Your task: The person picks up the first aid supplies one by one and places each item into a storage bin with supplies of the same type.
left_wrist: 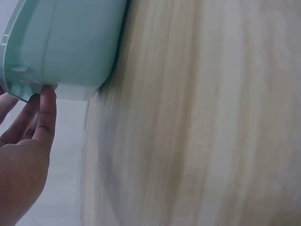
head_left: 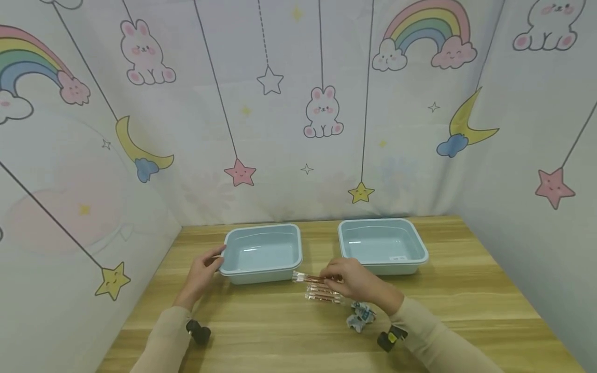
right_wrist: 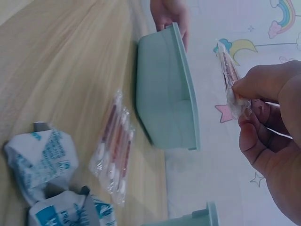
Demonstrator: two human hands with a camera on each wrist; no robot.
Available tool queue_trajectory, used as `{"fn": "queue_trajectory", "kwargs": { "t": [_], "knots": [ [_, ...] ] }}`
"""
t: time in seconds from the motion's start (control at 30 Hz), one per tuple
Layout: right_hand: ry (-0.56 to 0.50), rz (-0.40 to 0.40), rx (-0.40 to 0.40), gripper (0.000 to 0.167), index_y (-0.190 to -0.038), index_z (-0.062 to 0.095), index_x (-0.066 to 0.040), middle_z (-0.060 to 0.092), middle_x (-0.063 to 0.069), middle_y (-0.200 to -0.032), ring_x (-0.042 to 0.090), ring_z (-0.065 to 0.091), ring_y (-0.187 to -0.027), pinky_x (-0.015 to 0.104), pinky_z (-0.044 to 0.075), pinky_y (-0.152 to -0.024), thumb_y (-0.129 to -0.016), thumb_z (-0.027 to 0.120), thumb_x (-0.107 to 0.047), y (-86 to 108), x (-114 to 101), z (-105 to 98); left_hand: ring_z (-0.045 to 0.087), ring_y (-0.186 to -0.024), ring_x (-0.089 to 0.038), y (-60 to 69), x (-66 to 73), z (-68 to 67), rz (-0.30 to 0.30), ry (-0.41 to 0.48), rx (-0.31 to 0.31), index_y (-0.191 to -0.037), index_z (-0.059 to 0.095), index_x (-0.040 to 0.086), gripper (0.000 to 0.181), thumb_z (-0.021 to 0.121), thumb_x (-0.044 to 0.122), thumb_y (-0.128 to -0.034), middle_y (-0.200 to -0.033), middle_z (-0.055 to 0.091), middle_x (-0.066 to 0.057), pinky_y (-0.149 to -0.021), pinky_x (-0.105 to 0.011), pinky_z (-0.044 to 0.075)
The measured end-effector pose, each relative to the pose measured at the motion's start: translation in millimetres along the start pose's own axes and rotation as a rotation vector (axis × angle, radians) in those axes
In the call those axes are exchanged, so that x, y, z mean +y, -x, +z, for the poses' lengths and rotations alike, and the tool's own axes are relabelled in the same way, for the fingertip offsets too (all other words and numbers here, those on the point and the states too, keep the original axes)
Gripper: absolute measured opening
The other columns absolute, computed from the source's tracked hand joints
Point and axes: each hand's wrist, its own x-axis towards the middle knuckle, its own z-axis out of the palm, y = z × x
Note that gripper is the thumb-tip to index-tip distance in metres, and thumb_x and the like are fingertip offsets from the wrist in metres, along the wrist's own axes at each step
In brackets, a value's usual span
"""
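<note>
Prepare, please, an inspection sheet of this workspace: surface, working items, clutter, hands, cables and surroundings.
Surface: wood-grain tabletop.
Working items: left tub and right tub, both light blue; lying packets of brownish sticks; one similar held packet.
Clutter: crumpled pieces with blue print, near the lying packets.
Hands: left hand grips the left tub's rim; right hand pinches the held packet.
Cables: nothing seen.
Surroundings: pale backdrop printed with rabbits, stars, rainbows.

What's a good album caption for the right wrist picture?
Right hand pinching a slim clear packet, with similar packets and crumpled printed packaging on the wooden table.
</note>
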Motion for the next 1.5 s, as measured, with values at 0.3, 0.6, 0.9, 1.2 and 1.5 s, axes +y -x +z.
{"fn": "queue_trajectory", "kwargs": {
  "t": [0.3, 0.6, 0.9, 1.2, 1.5],
  "knots": [
    [0.013, -0.005, 0.013, 0.011, -0.096, 0.074, -0.012, 0.069, -0.002, -0.086, 0.005, 0.055, -0.069, 0.011, 0.044, -0.057, -0.086, 0.069, -0.009, -17.7, -2.8, -4.6, 0.052, -0.124, -0.030, 1.1, -1.8, -0.1, -0.005, 0.013, -0.008, -0.143, 0.048, 0.009, 0.045, 0.054, 0.019, -0.1003, -0.146, 0.048, -0.014, -0.088, -0.018, 0.050],
    [-0.031, 0.026, 0.015, 0.011, -0.096, 0.074, -0.013, 0.069, -0.003, -0.085, 0.002, 0.053, -0.068, 0.011, 0.045, -0.056, -0.088, 0.068, -0.010, -28.4, -1.9, -4.9, 0.051, -0.124, -0.031, 1.5, 0.9, -0.6, -0.003, 0.008, -0.010, -0.143, 0.048, 0.007, 0.044, 0.053, 0.015, -0.0993, -0.147, 0.046, -0.016, -0.092, -0.024, 0.050],
    [-0.033, 0.048, 0.017, 0.010, -0.097, 0.075, -0.014, 0.067, -0.006, -0.084, 0.001, 0.052, -0.066, 0.013, 0.046, -0.055, -0.089, 0.068, -0.012, -40.4, -0.9, -7.9, 0.051, -0.125, -0.033, 1.9, 2.1, 0.2, -0.002, 0.010, -0.012, -0.143, 0.048, 0.008, 0.045, 0.054, 0.015, -0.0987, -0.148, 0.046, -0.015, -0.097, -0.034, 0.051],
    [-0.047, 0.056, 0.047, 0.011, -0.097, 0.074, -0.015, 0.065, -0.008, -0.082, 0.001, 0.048, -0.066, 0.015, 0.046, -0.055, -0.090, 0.067, -0.011, -51.8, 3.2, -8.4, 0.053, -0.121, -0.030, 0.8, 0.7, -2.2, 0.019, -0.003, -0.007, -0.142, 0.049, 0.007, 0.045, 0.054, 0.016, -0.0990, -0.147, 0.047, -0.016, -0.089, -0.021, 0.050],
    [-0.023, 0.036, 0.064, 0.010, -0.097, 0.074, -0.015, 0.063, -0.007, -0.080, 0.001, 0.048, -0.066, 0.014, 0.045, -0.055, -0.090, 0.068, -0.012, -64.3, 7.2, -6.8, 0.054, -0.120, -0.028, 0.0, 0.4, -1.5, 0.011, 0.000, -0.006, -0.142, 0.049, 0.007, 0.044, 0.054, 0.017, -0.0993, -0.147, 0.047, -0.016, -0.089, -0.021, 0.051]
  ]
}}
